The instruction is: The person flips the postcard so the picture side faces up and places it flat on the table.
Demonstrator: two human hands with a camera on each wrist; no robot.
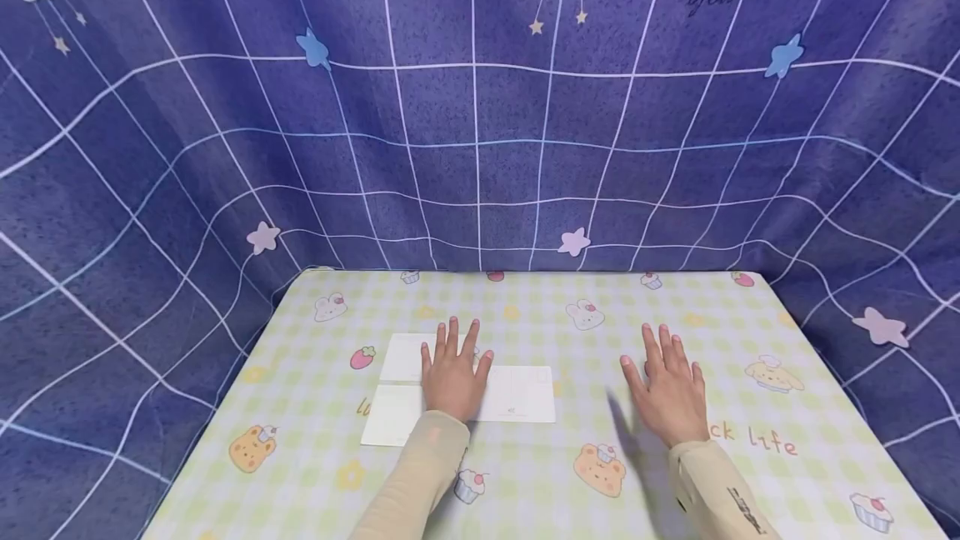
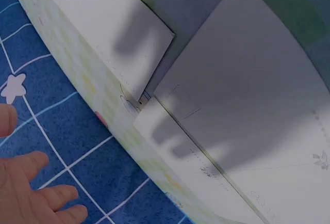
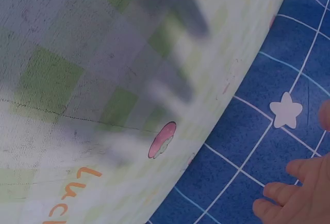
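Note:
Three white cards with faint printed marks lie flat and close together on the table: an upper left card (image 1: 401,354), a lower left card (image 1: 390,417) and a right card (image 1: 527,394). Above them, partly covering all three in the head view, is my left hand (image 1: 453,382), fingers spread and holding nothing. Its shadow falls across the cards (image 2: 247,69) in the left wrist view, so it appears raised off them. My right hand (image 1: 666,394) hovers over the tablecloth to the right of the cards, palm down, fingers extended, with nothing in it.
A checked green-and-white tablecloth (image 1: 525,332) printed with bears, bunnies and cupcakes covers the table. A dark blue curtain (image 1: 480,148) with white grid lines and stars hangs behind the table and along both sides.

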